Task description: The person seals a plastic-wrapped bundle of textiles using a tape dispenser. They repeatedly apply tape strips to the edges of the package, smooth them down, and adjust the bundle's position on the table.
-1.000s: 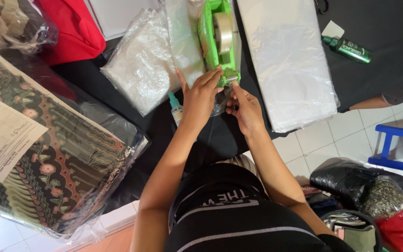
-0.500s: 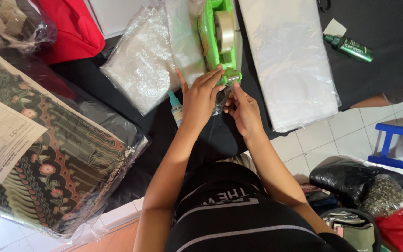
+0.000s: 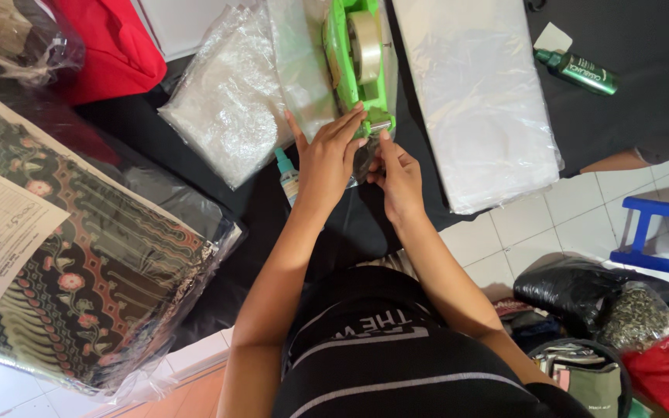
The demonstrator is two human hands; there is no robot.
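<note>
A: Two bare hands meet at the middle of a black table (image 3: 644,46), seen from above. What is nearest?

B: Nearest are the person's dark striped shirt and both forearms reaching away. To the near left lies a folded patterned cloth (image 3: 87,271) in clear wrap, with a printed paper sheet (image 3: 1,232) on it. On the tiled floor to the near right sit a black bag (image 3: 574,286) and a blue stool (image 3: 660,232).

A: And the hands?

B: The left hand (image 3: 323,159) lies flat, fingers long and together, their tips touching the near end of a green tape dispenser (image 3: 358,58). The right hand (image 3: 396,174) is just beside it, fingers narrowed in a pinch at the cutter end; whether it grips tape I cannot tell. A small dark piece shows between the two hands, too unclear to name.

A: Where is the dispenser?

B: It is straight beyond the hands, on a clear plastic bag (image 3: 300,62). A small glue bottle (image 3: 288,174) lies just left of the left wrist.

A: Farther off?

B: A crumpled plastic bag (image 3: 226,101) is at the left, a flat stack of plastic bags (image 3: 482,101) at the right, a green bottle (image 3: 578,71) at the far right, and a red bag (image 3: 114,46) at the far left.
</note>
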